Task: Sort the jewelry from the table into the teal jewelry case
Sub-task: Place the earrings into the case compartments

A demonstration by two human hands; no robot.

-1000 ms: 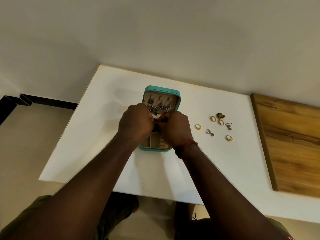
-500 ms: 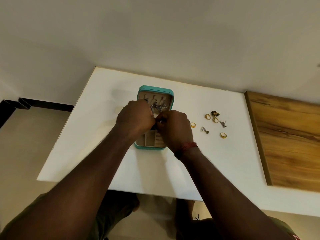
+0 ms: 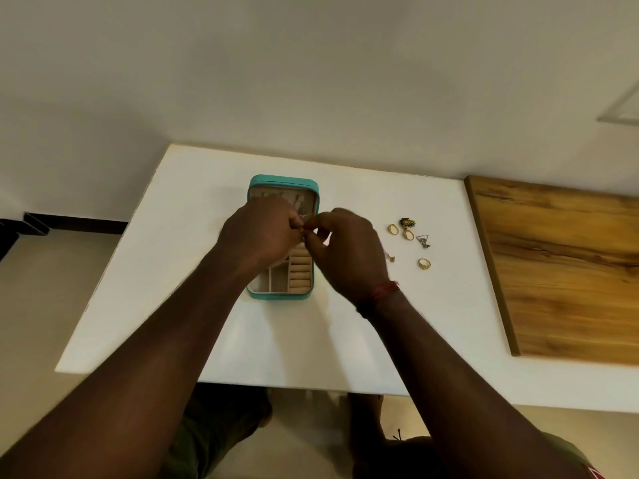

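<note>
I see both hands meeting over the open teal jewelry case, which lies flat on the white table with its lid folded back toward the wall. My left hand is curled with its fingertips drawn in, and my right hand comes in from the other side with thumb and forefinger pressed together — the two pinches touch just above the middle of the case. Something tiny sits between them, too small and blurred for me to name, so I can only say both grips are closed on a small piece there. Silver pieces hang inside the lid, partly hidden by the left knuckles. The near half of the case shows bare beige compartments and a column of ring rolls on its right side. A red thread band wraps the right wrist. To the right of the case, still on the table, lies the loose jewelry — a gold ring, a dark ornate piece, a second gold ring, a triangular silver earring, another gold ring, and a small silver piece just beside my right hand. A wooden board borders the table farther right.
</note>
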